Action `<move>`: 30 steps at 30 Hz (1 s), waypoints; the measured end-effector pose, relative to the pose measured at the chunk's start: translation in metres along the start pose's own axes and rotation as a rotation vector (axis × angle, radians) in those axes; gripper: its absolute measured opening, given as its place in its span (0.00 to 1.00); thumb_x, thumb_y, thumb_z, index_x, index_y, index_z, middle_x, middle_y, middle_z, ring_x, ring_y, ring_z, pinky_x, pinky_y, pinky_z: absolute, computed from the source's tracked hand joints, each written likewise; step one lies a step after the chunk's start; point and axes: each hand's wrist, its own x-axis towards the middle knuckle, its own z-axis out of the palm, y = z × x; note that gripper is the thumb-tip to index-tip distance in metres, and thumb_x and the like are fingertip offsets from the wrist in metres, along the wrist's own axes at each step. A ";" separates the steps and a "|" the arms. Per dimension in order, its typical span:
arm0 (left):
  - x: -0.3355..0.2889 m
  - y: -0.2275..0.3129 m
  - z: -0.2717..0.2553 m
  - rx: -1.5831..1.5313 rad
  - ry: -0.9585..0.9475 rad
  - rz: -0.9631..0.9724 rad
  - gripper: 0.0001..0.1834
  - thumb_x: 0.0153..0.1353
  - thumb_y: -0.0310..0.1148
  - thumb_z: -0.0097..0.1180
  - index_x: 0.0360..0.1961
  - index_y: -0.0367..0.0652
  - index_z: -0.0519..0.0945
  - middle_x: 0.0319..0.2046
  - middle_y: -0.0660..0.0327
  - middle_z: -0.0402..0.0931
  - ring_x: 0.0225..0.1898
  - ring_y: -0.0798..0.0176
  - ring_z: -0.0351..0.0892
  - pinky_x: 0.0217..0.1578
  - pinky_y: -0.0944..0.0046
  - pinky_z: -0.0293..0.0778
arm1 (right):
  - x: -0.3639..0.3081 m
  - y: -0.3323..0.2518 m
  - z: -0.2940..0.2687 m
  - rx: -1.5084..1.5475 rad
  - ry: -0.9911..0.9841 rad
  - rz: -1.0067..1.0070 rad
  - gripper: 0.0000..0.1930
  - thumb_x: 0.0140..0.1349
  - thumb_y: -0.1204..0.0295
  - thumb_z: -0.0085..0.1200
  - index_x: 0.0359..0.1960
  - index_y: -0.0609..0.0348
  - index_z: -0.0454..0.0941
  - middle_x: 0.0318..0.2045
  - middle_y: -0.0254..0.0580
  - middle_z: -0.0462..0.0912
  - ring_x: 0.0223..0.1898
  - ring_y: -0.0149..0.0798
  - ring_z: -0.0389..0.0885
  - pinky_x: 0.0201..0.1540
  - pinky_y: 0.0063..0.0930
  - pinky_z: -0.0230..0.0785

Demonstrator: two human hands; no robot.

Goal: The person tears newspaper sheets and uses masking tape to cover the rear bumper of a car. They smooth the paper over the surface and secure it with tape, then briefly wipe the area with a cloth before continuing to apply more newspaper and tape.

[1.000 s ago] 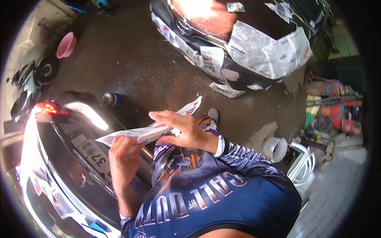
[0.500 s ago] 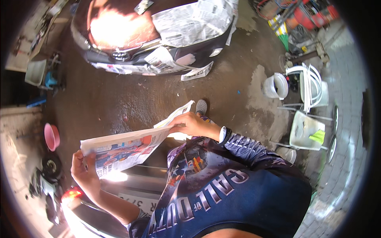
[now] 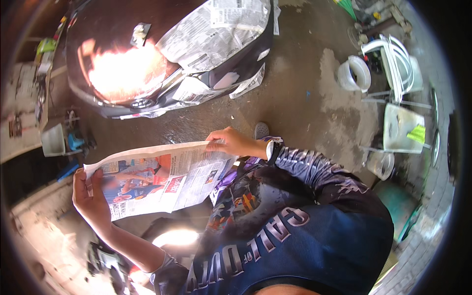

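A newspaper sheet [image 3: 189,179] with colour pictures is stretched between my hands in front of my waist. My left hand [image 3: 92,194] pinches its left end, thumb on the near face. The upper right corner is gripped by my right hand [image 3: 231,141], thumb and fingers closed on it. Ahead of me stands a dark car [image 3: 110,24] with strong glare on its hood. Newspaper pages [image 3: 211,42] cover part of its hood, and more paper [image 3: 191,91] hangs along the bumper. A small object with something pale on it [image 3: 141,34] lies on the hood.
To the right stand a white bucket [image 3: 354,73], white plastic chairs [image 3: 404,130] and a translucent tub [image 3: 380,164]. A long bench [image 3: 24,98] runs along the left. Below the sheet, bright glare [image 3: 176,238] falls on a dark surface. The brown floor [image 3: 309,69] has pale patches.
The sheet has been pulled wider and flatter, with more of its printed face showing. My right hand is slightly higher in view, my left farther left. The view has swung, shifting the car left.
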 end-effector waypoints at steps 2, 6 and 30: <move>0.053 -0.005 0.011 -0.112 -0.077 -0.004 0.09 0.71 0.26 0.65 0.49 0.36 0.80 0.37 0.65 0.82 0.33 0.75 0.76 0.38 0.73 0.73 | 0.020 0.014 -0.006 0.006 0.010 0.095 0.17 0.70 0.58 0.67 0.48 0.60 0.87 0.40 0.48 0.91 0.38 0.44 0.91 0.44 0.34 0.79; 0.159 -0.032 0.037 -0.022 -0.205 0.204 0.16 0.71 0.25 0.65 0.57 0.32 0.80 0.40 0.64 0.84 0.33 0.77 0.76 0.36 0.73 0.73 | 0.052 0.039 0.006 0.148 0.245 0.146 0.14 0.71 0.61 0.66 0.48 0.57 0.87 0.39 0.45 0.91 0.41 0.37 0.89 0.46 0.32 0.77; 0.493 -0.007 0.308 0.360 -0.726 0.691 0.15 0.77 0.36 0.59 0.53 0.35 0.80 0.42 0.58 0.83 0.43 0.67 0.80 0.50 0.62 0.76 | 0.218 0.270 0.088 0.522 1.307 0.160 0.16 0.69 0.58 0.67 0.46 0.59 0.90 0.40 0.43 0.92 0.39 0.35 0.90 0.45 0.30 0.77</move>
